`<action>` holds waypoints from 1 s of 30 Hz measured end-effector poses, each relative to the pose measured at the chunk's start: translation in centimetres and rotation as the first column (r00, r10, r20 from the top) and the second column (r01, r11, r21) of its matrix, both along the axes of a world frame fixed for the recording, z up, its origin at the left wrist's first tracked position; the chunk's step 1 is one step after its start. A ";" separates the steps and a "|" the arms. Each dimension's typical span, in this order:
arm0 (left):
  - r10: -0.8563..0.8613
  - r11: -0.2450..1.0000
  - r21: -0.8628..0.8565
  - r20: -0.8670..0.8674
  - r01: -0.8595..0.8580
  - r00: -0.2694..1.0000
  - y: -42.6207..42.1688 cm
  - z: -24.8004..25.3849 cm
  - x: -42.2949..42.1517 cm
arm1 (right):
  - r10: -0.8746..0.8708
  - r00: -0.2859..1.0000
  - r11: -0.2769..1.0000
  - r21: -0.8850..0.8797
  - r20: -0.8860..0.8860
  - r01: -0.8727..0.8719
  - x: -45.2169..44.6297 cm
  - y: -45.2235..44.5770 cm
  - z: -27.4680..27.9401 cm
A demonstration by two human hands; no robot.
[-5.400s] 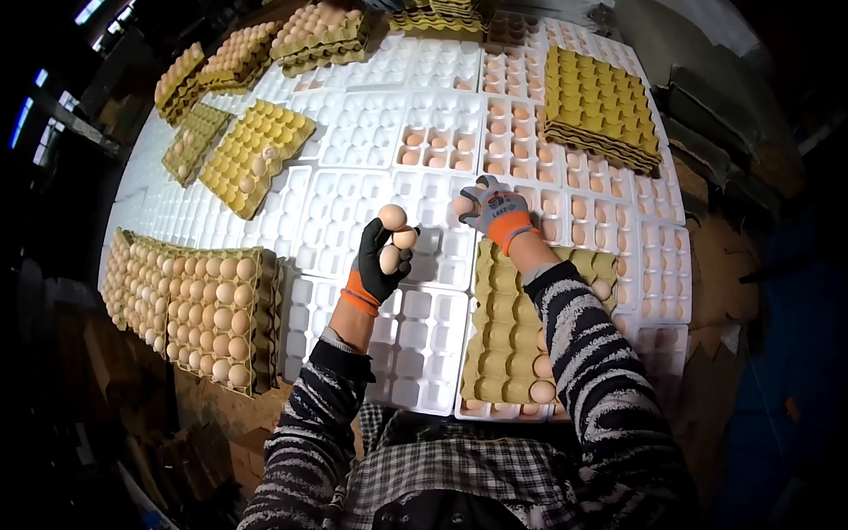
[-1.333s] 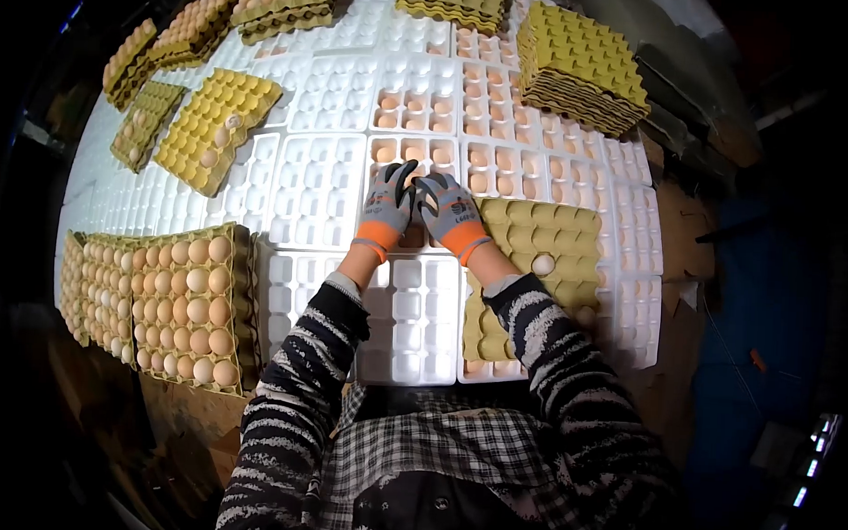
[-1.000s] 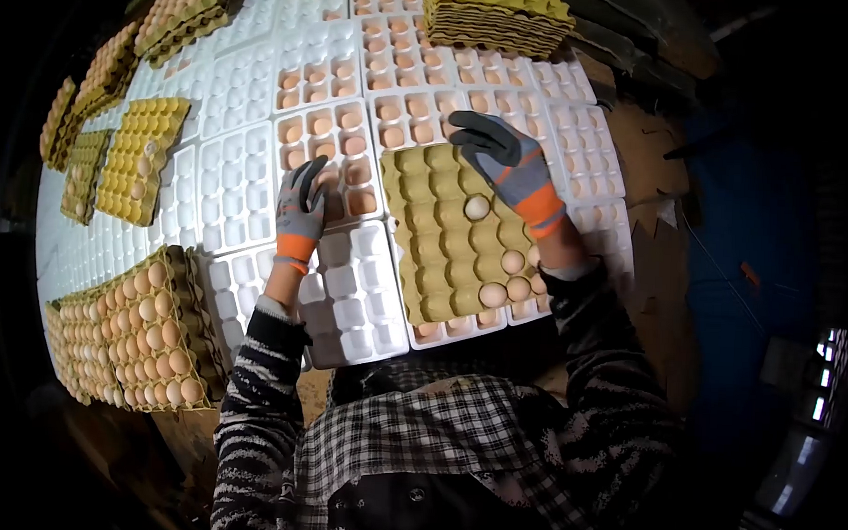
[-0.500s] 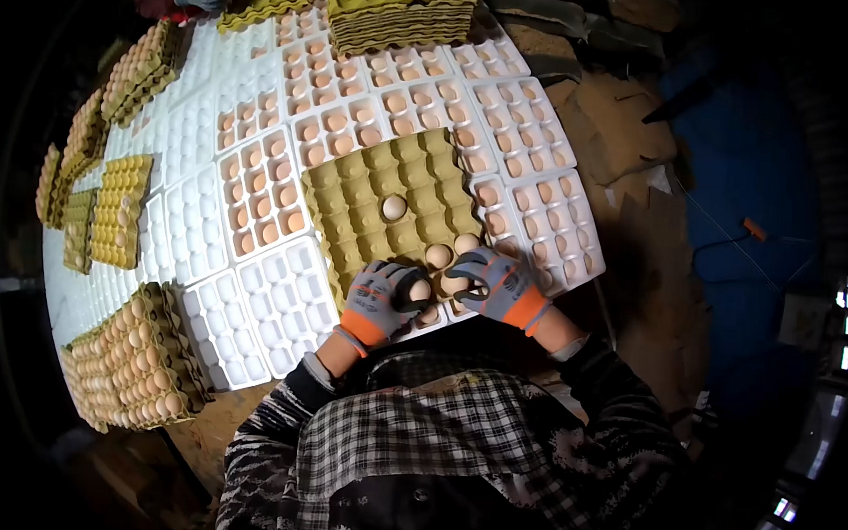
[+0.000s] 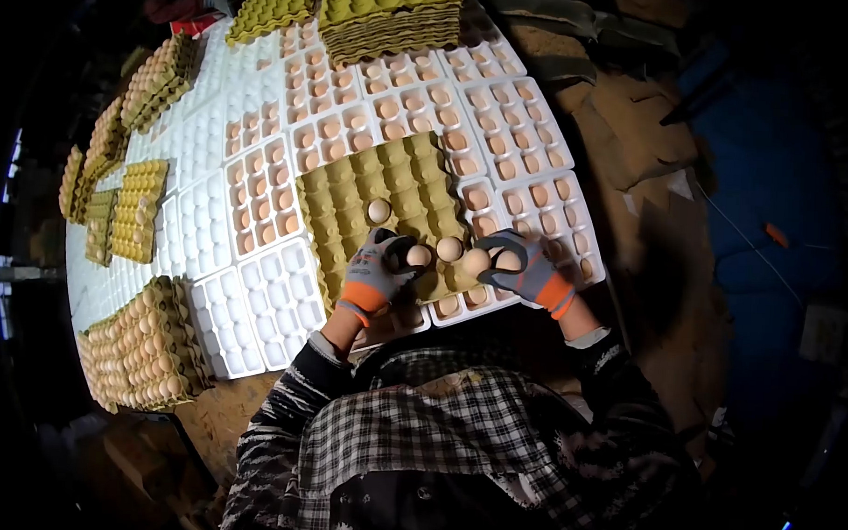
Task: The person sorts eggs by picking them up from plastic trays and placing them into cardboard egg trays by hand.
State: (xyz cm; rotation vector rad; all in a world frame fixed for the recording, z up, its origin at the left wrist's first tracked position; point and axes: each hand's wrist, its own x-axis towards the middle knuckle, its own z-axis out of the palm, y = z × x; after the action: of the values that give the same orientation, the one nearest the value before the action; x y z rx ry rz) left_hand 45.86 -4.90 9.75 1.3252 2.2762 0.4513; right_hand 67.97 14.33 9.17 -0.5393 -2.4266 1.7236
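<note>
My left hand (image 5: 384, 266), in a grey and orange glove, closes round an egg (image 5: 419, 255) above the near part of a yellow-green pulp tray (image 5: 371, 179). My right hand (image 5: 515, 266) is gloved alike and holds two eggs, one (image 5: 476, 261) at the fingertips and another (image 5: 508, 260) against the palm, just past the tray's right corner. Between the hands a loose egg (image 5: 450, 250) sits in the pulp tray, and one more (image 5: 378, 210) rests near its middle. The pulp tray lies over white trays with eggs in their cells.
Egg-filled white trays (image 5: 527, 213) reach right and back; unfilled ones (image 5: 278, 302) lie left. A stack of pulp trays (image 5: 390, 26) stands at the back. Upright pulp trays full of eggs (image 5: 141, 349) stand front left, more behind. At the far left edge is another person's gloved hand (image 5: 218, 3).
Both hands came from the white tray to the pulp tray and picked up eggs. In the last half second my right hand shifted right with two eggs, and my left rose slightly with its egg.
</note>
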 end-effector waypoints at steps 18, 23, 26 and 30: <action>-0.115 0.835 0.351 0.864 -0.424 0.489 -14.1 -1.1 -1.7 | 0.258 0.966 0.711 -0.679 0.008 -0.184 -8.2 0.5 3.1; 0.090 0.751 0.347 0.789 -0.562 0.608 -20.2 -1.2 -2.1 | 0.197 0.974 0.349 -0.920 -0.114 -0.179 -15.9 -6.2 2.3; 0.000 0.549 -0.081 0.995 -0.832 -0.096 -23.4 0.1 -4.1 | 0.301 0.949 0.526 -0.813 -0.094 -0.248 -20.6 -9.7 3.8; 0.349 0.467 -0.002 0.919 -0.884 0.183 -25.6 -0.7 -7.6 | 0.411 0.908 0.878 0.235 0.076 -0.417 -27.6 -16.1 1.9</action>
State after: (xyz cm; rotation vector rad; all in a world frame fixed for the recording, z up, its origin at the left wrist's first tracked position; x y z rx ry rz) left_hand 38.26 -30.55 9.07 -0.0629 1.6687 1.7624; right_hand 40.37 -1.80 11.04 -0.0026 -2.8784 1.5026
